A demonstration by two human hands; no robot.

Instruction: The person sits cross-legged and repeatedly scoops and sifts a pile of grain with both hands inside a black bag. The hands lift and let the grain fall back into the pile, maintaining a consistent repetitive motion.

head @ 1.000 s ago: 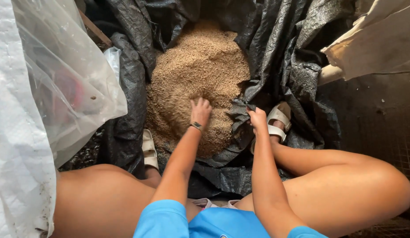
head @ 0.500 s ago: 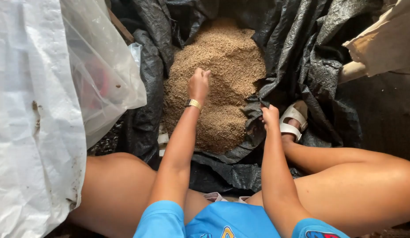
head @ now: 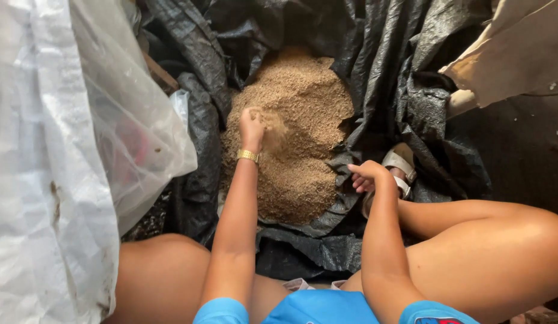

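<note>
Five curled fingers of the left hand (head: pixel 252 126) close on a scoop of brown grain (head: pixel 291 138) (some spilling off), above the heap lying in a black plastic sheet (head: pixel 399 78). The right hand (head: pixel 367 174) pinches the sheet's edge, apparently keeping grain contained, beside a white sandal (head: pixel 400 165).

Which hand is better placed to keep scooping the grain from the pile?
Probably the left hand: it is already over the grain pile, with grain spilling from it. The right hand sits at the black sheet's edge.
</note>
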